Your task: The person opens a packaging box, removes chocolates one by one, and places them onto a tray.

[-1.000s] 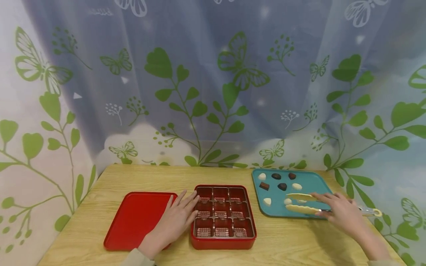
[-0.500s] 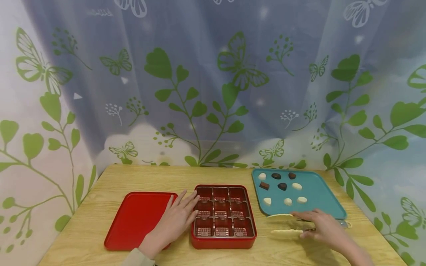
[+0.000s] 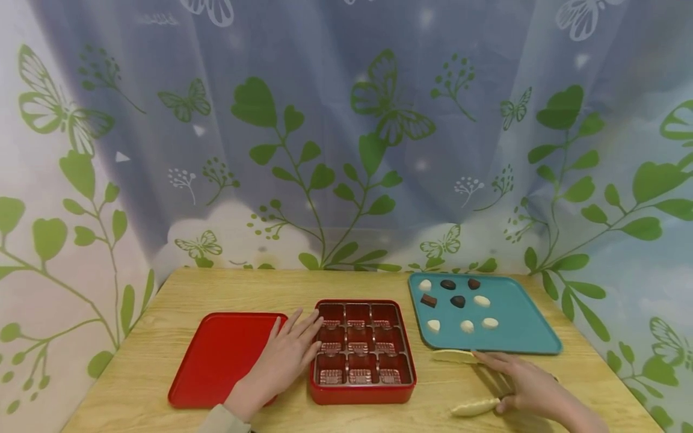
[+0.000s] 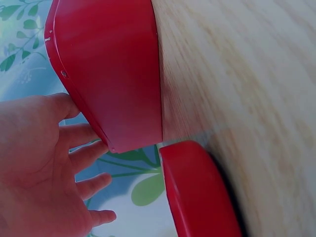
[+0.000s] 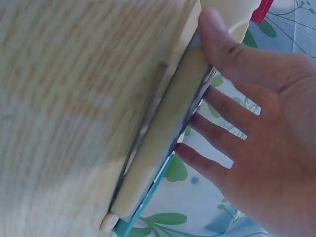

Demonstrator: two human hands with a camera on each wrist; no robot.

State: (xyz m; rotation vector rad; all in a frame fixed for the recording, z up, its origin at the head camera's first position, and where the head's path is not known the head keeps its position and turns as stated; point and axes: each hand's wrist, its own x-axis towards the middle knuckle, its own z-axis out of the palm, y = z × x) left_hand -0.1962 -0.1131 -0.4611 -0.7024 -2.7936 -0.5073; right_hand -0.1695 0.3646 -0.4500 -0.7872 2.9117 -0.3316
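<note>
My left hand (image 3: 284, 355) reaches over the right edge of a flat red lid (image 3: 222, 349), its straight fingers touching the left rim of a red box (image 3: 364, 394). From the left wrist view, thumb and fingertips meet the edge of that box. A clear divider with several compartments lines it, with nothing in them. My right hand (image 3: 530, 383) holds yellow-tipped metal tongs (image 3: 453, 356) between thumb and fingers, low in front of the tray. Their arms are spread wide, with nothing between the tips. Whether they touch the table is unclear.
A teal tray (image 3: 522, 322) at the back right carries several chocolates: white ones (image 3: 481, 301), dark ones (image 3: 458, 302) and a brown rectangular one (image 3: 429, 300). All stand on a wooden table (image 3: 260, 288). A patterned curtain (image 3: 335, 150) hangs behind and around it.
My right hand brought the tongs from over the tray toward the front-left, and their arms have since spread wider. The white chocolates stayed on the tray. My left hand has kept its place.
</note>
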